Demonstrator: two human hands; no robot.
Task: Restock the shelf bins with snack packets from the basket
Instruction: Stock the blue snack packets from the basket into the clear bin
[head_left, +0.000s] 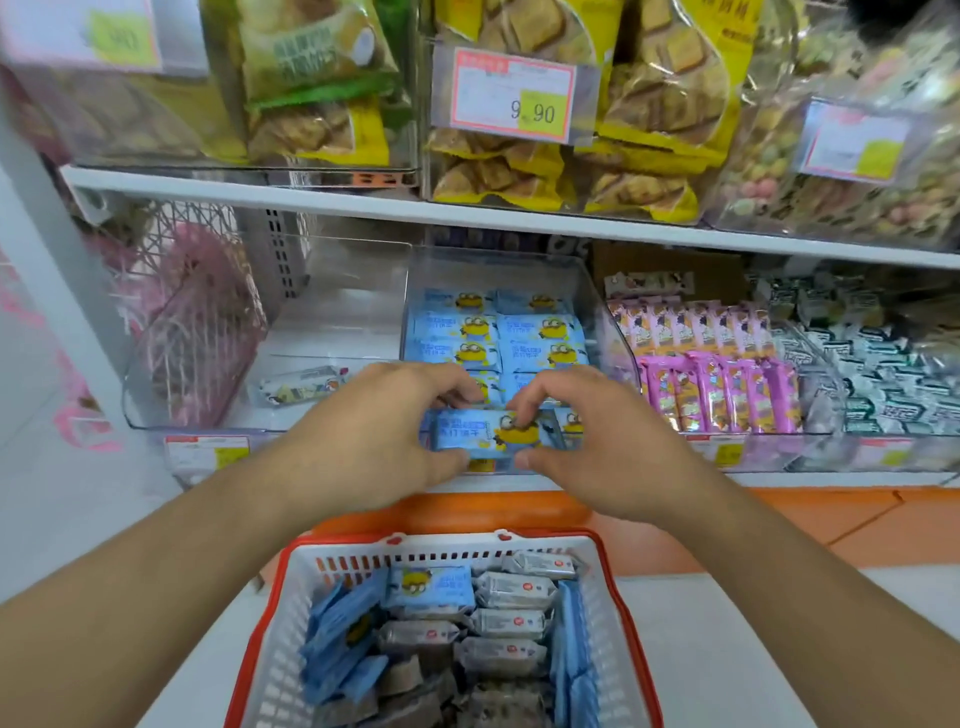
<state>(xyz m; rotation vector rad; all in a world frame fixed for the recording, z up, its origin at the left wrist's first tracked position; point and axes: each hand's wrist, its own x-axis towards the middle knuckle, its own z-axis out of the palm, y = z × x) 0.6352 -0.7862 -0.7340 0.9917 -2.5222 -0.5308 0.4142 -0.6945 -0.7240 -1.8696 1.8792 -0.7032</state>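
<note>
A blue snack packet with a yellow cartoon figure lies at the front of a clear shelf bin. My left hand pinches its left end and my right hand pinches its right end. Behind it the bin holds two rows of the same blue packets. Below my arms stands a white basket with an orange rim, holding more blue packets and silver-grey packets.
A nearly bare clear bin on the left holds one loose packet. A pink wire basket leans at far left. Bins of pink packets and grey-green packets stand to the right. A white shelf board with large bags overhangs.
</note>
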